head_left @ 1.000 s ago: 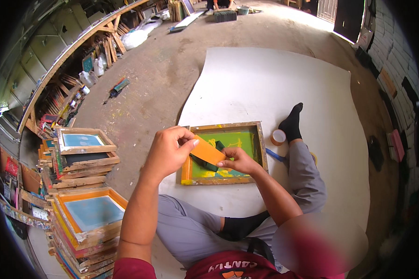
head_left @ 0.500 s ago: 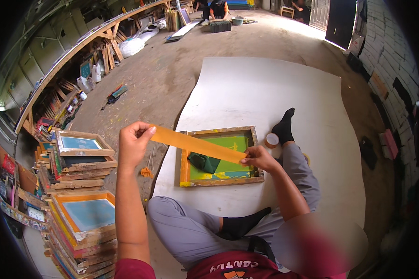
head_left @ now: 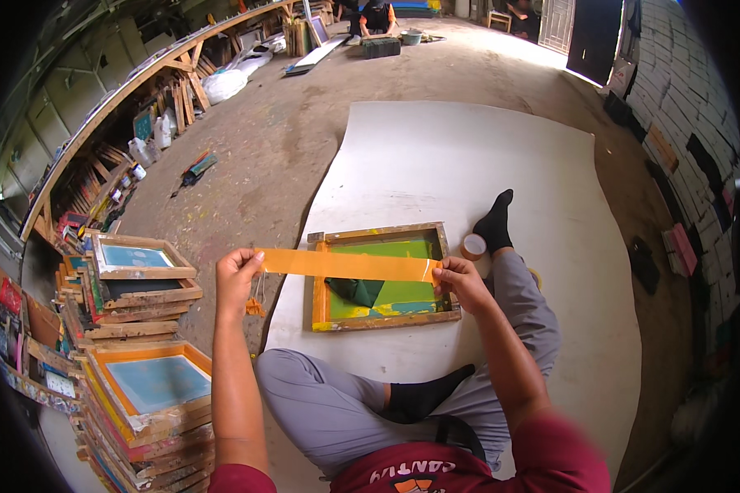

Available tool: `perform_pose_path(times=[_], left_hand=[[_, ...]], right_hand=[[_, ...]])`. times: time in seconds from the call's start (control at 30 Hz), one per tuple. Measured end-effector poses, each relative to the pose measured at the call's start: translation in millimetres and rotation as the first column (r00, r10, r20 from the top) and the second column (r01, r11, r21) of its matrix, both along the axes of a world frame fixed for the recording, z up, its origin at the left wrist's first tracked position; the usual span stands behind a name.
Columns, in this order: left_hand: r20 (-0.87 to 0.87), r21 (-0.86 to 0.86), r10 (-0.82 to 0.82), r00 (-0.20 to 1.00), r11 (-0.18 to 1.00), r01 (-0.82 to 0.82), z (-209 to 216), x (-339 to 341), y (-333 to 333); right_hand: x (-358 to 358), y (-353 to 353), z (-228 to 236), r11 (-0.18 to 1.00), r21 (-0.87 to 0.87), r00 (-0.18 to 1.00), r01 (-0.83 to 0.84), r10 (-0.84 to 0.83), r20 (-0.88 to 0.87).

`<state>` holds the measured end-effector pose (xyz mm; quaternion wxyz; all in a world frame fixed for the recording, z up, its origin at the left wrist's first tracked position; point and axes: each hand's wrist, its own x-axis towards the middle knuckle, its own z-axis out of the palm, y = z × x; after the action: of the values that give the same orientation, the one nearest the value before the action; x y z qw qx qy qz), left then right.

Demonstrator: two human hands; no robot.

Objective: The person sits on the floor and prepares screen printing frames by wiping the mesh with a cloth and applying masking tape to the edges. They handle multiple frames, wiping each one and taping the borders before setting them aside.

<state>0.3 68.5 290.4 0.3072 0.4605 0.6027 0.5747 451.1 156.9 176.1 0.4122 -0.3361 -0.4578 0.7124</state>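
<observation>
A strip of orange-brown adhesive tape [head_left: 337,264] is stretched nearly level between my hands. My left hand [head_left: 237,278] pinches its left end, just left of the frame. At the other end my right hand [head_left: 462,283] grips it between thumb and fingers. Below the strip lies a wooden screen-printing frame [head_left: 386,322] with a green, paint-smeared mesh [head_left: 399,297]. A crumpled dark green cloth [head_left: 355,291] rests inside the frame, partly covered by the tape. Beside my foot stands a roll of tape [head_left: 474,246].
The white sheet [head_left: 460,156] lies under the frame and my legs. Stacks of wooden screens [head_left: 152,382] rise at my left. A dark tool [head_left: 197,168] lies on the concrete floor. Far off, a person [head_left: 376,20] sits by a dark block [head_left: 381,48].
My left hand has lowered and my right hand has risen slightly, so the slanting tape is now almost level. The strip hangs over the upper part of the frame.
</observation>
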Motion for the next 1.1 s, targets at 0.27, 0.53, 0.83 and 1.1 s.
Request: perform_pose_path(times=[0.27,0.53,0.83,1.1], left_hand=[[0.099,-0.192,0.140,0.985,0.974,-0.119,-84,3,-7],[0.364,-0.363,0.203,0.909,0.930,-0.062,-159,18,-2],[0.364,-0.420,0.292,0.884,0.899,-0.124,-214,50,13],[0.046,-0.402,0.310,0.950,0.876,-0.267,-176,44,9]], right_hand=[[-18,7,38,0.943,0.313,0.937,0.114,-0.207,0.282],[-33,12,143,0.674,0.722,0.657,-0.158,-0.475,0.586],[-53,9,189,0.550,0.699,0.505,-0.457,-0.487,0.713],[-72,-7,212,0.560,0.693,0.541,-0.454,-0.444,0.714]])
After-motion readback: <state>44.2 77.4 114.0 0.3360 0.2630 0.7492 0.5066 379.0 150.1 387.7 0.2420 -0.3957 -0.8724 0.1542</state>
